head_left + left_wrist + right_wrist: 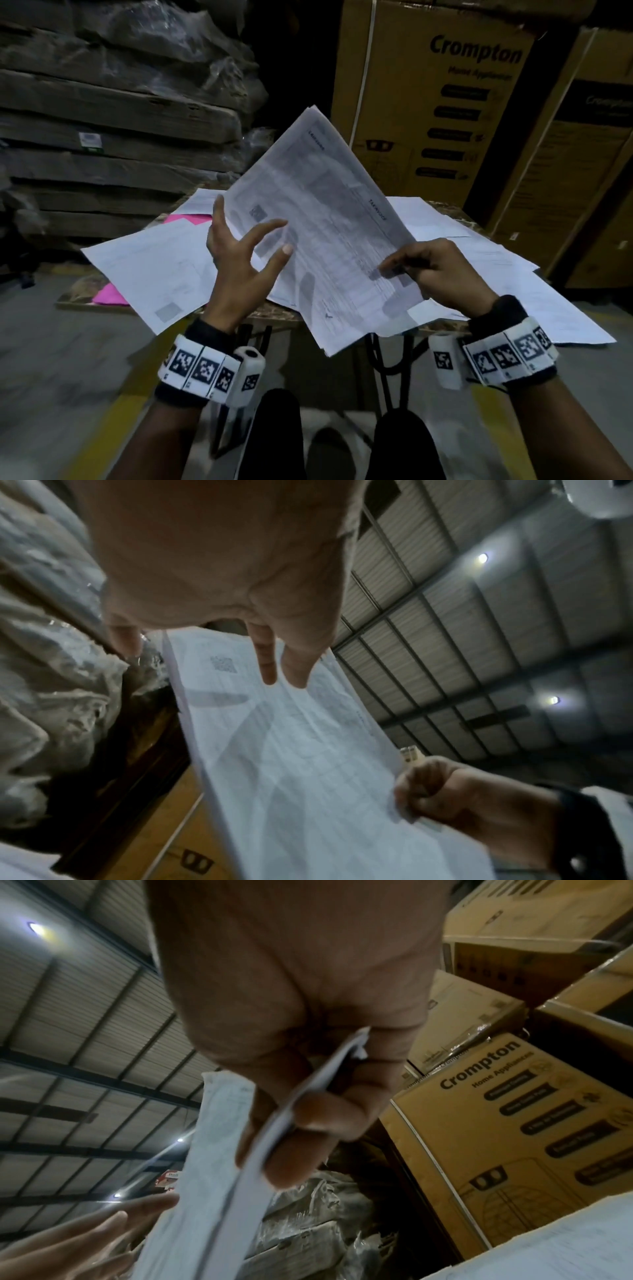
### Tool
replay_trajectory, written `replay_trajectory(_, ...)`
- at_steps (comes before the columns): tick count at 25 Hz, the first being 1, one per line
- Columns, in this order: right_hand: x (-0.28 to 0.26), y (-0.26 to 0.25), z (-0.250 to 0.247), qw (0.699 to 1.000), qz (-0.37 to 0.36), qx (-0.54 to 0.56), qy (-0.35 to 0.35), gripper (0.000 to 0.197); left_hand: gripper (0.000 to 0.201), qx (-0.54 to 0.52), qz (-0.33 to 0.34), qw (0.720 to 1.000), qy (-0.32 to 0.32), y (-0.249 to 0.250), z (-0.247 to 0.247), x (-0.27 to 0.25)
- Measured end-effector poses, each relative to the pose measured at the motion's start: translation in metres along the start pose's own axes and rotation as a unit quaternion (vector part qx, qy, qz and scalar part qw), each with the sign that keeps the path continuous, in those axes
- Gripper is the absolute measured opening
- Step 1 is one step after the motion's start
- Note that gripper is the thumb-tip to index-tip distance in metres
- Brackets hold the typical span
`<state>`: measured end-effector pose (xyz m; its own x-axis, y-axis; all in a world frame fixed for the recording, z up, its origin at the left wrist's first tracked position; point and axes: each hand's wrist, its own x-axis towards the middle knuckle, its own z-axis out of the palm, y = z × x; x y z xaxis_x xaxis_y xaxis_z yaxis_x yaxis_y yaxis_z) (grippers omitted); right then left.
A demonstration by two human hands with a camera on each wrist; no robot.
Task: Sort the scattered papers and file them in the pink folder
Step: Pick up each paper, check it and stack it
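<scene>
A stack of printed white papers (325,222) is held up, tilted, above the table. My right hand (435,270) pinches its right edge between thumb and curled fingers; the right wrist view shows the stack of papers (219,1191) thin and edge-on in that pinch. My left hand (239,250) hovers at the sheets' left edge with its fingers spread and holds nothing. In the left wrist view the fingertips (270,669) lie just before the papers (291,764). More loose sheets (154,270) cover the table. The pink folder (109,294) peeks out under them at the left.
The small table (274,313) has black legs near my knees. Crompton cardboard boxes (442,102) stand behind at the right. Wrapped flat cartons (113,113) are stacked at the left. A yellow floor line (106,431) runs at the lower left.
</scene>
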<state>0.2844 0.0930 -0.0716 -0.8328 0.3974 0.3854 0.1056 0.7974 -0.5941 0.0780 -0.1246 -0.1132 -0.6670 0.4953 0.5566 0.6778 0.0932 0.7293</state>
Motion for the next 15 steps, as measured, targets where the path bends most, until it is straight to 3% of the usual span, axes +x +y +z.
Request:
replay_trajectory(4, -0.004, -0.002, -0.005, 0.996, -0.019, -0.016, -0.09, 0.051, 0.023, 0.044, 0.037, 0.998, 0.016, 0.002, -0.014, 0.0)
replay_trajectory(9, -0.006, 0.006, -0.001, 0.986, -0.003, -0.027, -0.165, 0.053, 0.02, 0.045, -0.022, 0.998, -0.037, -0.016, -0.031, 0.005)
replay_trajectory(15, -0.007, 0.007, 0.009, 0.986, -0.04, 0.01, -0.159, 0.054, 0.014, -0.023, -0.037, 0.994, -0.102, -0.033, -0.047, 0.007)
